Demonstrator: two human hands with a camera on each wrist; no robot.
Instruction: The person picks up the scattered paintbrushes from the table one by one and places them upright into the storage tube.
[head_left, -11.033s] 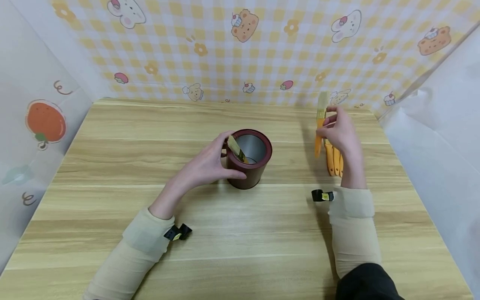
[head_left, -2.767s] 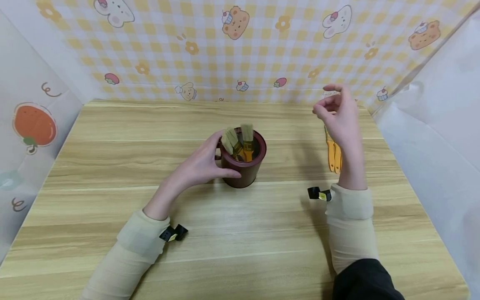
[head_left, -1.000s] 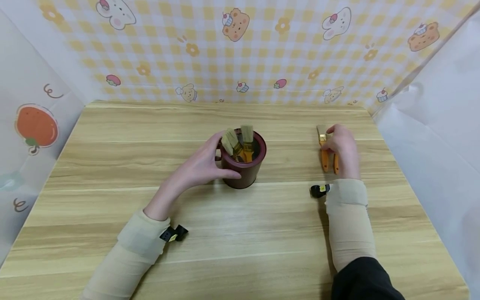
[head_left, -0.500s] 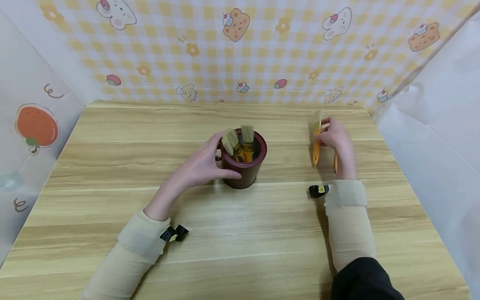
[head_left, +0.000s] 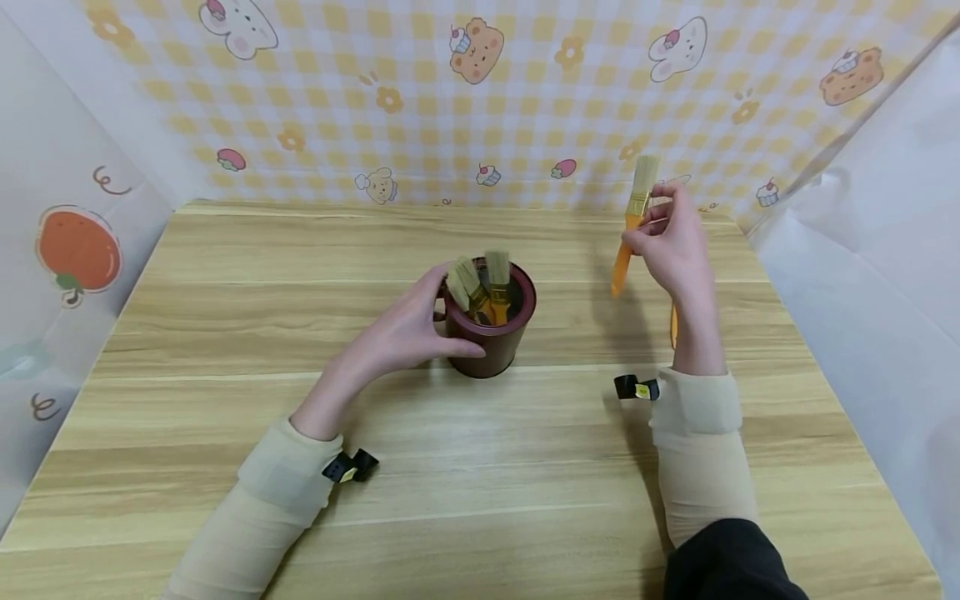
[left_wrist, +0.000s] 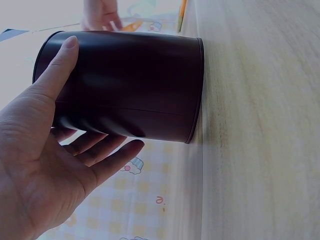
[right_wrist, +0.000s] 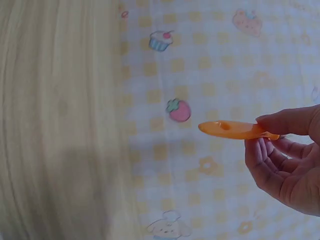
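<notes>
My left hand [head_left: 405, 329] grips a dark red-brown metal can [head_left: 501, 354] that stands upright on the table, thumb across its near side. In the left wrist view its fingers curl behind the can wall [left_wrist: 140, 85]. Several paintbrushes [head_left: 498, 271] stand in the can, bristles up and leaning apart. Over the right side of the table, my right hand [head_left: 678, 250] pinches another paintbrush [head_left: 622, 267] by its orange handle, pale bristles upward. The right wrist view shows that handle's end [right_wrist: 230, 130] sticking out past thumb and fingers.
One more paintbrush [head_left: 673, 325] lies on the wooden table [head_left: 480, 483], mostly hidden beneath my right wrist. A yellow checked cloth [head_left: 315, 92] with cartoon prints hangs behind the table's back edge. White sheets [head_left: 885, 250] flank both sides.
My right hand has lifted a paintbrush off the table and raised it. The can held one brush 11 seconds ago and now holds several; fewer lie at the right. My left hand stays at the can.
</notes>
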